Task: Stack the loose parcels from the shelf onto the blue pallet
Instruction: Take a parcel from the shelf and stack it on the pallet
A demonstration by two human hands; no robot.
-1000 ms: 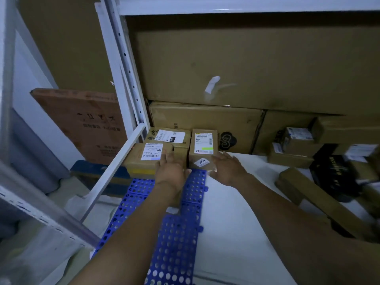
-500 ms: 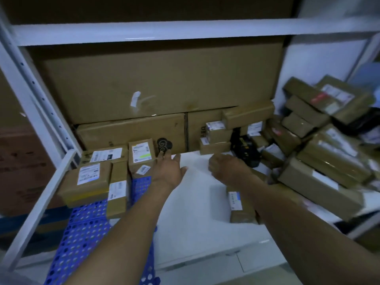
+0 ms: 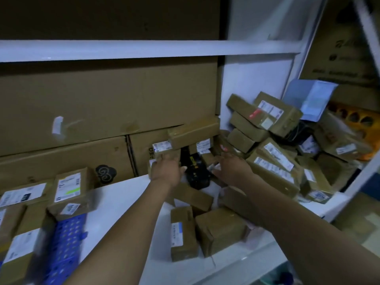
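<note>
My left hand [image 3: 166,170] and right hand [image 3: 232,167], both empty with fingers spread, flank the black parcel [image 3: 195,171] on the shelf [image 3: 123,202], its long axis pointing away from me; blue pallet [image 3: 65,243] lies near-left.

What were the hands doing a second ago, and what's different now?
Both hands let go of the stacked parcels on the blue pallet and moved right to the loose heap. The left hand and right hand now reach open on either side of a black parcel, gripping nothing. The stacked parcels stayed put.
</note>
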